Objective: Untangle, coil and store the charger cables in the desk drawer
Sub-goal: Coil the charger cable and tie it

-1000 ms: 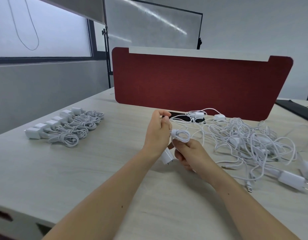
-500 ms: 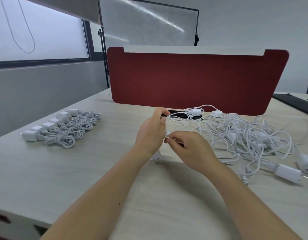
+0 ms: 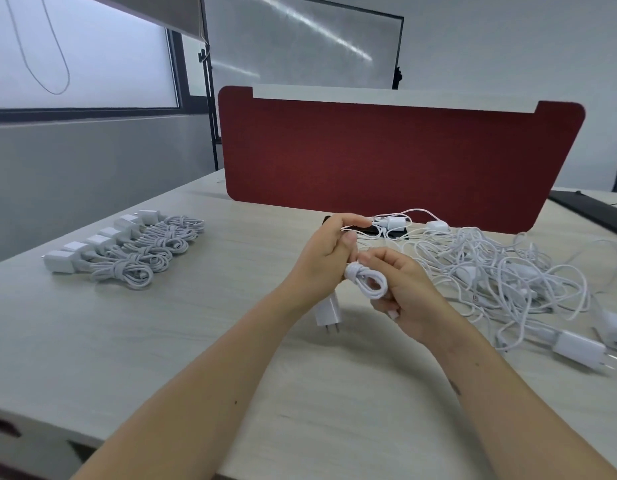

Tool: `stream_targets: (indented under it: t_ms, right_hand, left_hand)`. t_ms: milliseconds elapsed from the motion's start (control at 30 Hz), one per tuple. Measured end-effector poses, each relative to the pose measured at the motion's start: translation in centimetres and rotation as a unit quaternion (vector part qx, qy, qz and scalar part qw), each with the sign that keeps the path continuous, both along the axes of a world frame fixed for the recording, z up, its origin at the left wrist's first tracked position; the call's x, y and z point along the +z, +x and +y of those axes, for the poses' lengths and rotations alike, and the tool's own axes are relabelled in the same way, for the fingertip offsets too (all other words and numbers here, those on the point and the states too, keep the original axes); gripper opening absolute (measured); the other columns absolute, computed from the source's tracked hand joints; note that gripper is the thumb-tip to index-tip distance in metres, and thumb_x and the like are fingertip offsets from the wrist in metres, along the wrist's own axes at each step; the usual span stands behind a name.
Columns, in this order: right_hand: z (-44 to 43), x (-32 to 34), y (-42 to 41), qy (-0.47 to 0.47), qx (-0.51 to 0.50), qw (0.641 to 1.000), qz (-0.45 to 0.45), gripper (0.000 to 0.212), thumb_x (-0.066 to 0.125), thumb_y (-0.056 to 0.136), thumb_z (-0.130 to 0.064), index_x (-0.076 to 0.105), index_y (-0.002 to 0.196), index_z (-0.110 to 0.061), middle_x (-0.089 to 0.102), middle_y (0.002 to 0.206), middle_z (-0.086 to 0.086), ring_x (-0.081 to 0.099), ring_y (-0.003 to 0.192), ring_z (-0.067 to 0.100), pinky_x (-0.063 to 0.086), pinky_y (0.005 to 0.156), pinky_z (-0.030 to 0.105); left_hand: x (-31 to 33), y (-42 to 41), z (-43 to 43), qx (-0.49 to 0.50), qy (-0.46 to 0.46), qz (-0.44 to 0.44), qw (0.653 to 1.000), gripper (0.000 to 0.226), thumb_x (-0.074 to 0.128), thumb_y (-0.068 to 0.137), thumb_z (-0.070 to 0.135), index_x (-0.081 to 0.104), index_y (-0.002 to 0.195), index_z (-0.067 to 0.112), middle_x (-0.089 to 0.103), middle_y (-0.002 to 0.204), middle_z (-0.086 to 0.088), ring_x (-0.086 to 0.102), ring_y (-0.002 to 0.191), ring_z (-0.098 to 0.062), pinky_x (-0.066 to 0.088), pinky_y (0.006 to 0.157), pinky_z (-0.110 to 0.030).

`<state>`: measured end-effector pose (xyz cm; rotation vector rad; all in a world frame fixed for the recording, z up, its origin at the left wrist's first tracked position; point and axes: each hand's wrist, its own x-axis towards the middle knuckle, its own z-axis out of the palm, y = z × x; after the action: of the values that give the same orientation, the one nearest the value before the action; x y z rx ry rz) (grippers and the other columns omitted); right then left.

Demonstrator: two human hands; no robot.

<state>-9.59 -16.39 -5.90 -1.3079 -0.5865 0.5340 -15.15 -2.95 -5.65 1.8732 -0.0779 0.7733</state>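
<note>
White charger cables (image 3: pixel 501 275), white coiled bundles (image 3: pixel 140 251), white plug adapter (image 3: pixel 327 311); dark red desk divider (image 3: pixel 386 157); pale wood-grain desk (image 3: pixel 161 341); possibly black tray (image 3: pixel 365 231).

bright, even daylight | soft shadows | wide-angle bowing | slight softness
</note>
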Motion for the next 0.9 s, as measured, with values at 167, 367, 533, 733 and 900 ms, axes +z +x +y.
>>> stream_targets:
  t_ms: [167, 367, 533, 733, 900]
  right_hand:
    - [0.5, -0.8, 0.1, -0.005, 0.01, 1.0, 0.023, 0.011, 0.048, 0.098, -0.004, 0.054, 0.093, -0.01, 0.047, 0.064, 0.002, 0.027, 0.04, 0.006, 0.019, 0.033, 0.015]
    - [1.0, -1.2, -0.5, -0.073, -0.026, 0.995, -0.065, 0.016, 0.047, 0.1, -0.009, 0.059, 0.089, -0.011, 0.052, 0.057, 0.004, 0.028, 0.036, 0.009, 0.017, 0.038, 0.016]
    - [1.4, -2.0, -0.2, -0.067, -0.07, 0.987, -0.13, 0.012, 0.05, 0.098, -0.003, 0.055, 0.095, 0.008, 0.041, 0.049, -0.003, 0.033, 0.041, 0.006, 0.026, 0.04, 0.017]
    - [1.7, -2.4, -0.6, -0.139, -0.123, 0.919, -0.347, 0.013, 0.059, 0.095, -0.02, 0.067, 0.085, -0.02, 0.061, 0.063, -0.01, 0.047, 0.055, 0.005, 0.038, 0.056, 0.03]
    - [1.5, -2.0, -0.6, -0.153, -0.136, 0.926, -0.316, 0.02, 0.069, 0.085, -0.046, 0.075, 0.075, -0.029, 0.059, 0.059, 0.001, 0.043, 0.052, 0.007, 0.038, 0.058, 0.033]
  left_hand:
    - [-0.3, 0.2, -0.8, 0.022, -0.119, 0.006, 0.993, 0.027, 0.033, 0.105, 0.006, 0.051, 0.124, 0.013, 0.046, 0.061, 0.002, 0.038, 0.046, -0.004, 0.034, 0.043, -0.017]
    - [-0.6, 0.3, -1.1, 0.057, -0.186, 0.039, 0.98, 0.026, 0.032, 0.106, 0.011, 0.054, 0.12, 0.015, 0.049, 0.073, 0.001, 0.04, 0.047, -0.005, 0.033, 0.042, -0.019]
    - [-0.9, 0.6, -1.3, 0.065, -0.265, 0.08, 0.959, 0.028, 0.033, 0.107, 0.013, 0.058, 0.119, 0.009, 0.051, 0.075, -0.002, 0.038, 0.042, -0.006, 0.03, 0.041, -0.018]
    - [-1.1, 0.9, -0.6, 0.047, -0.444, 0.123, 0.886, 0.021, 0.042, 0.102, 0.011, 0.062, 0.099, 0.015, 0.059, 0.052, 0.007, 0.044, 0.035, -0.003, 0.037, 0.04, -0.015]
    - [-1.2, 1.0, -0.8, 0.089, -0.357, 0.143, 0.919, 0.028, 0.034, 0.106, 0.015, 0.062, 0.103, 0.019, 0.066, 0.089, -0.006, 0.057, 0.065, -0.014, 0.046, 0.053, -0.024]
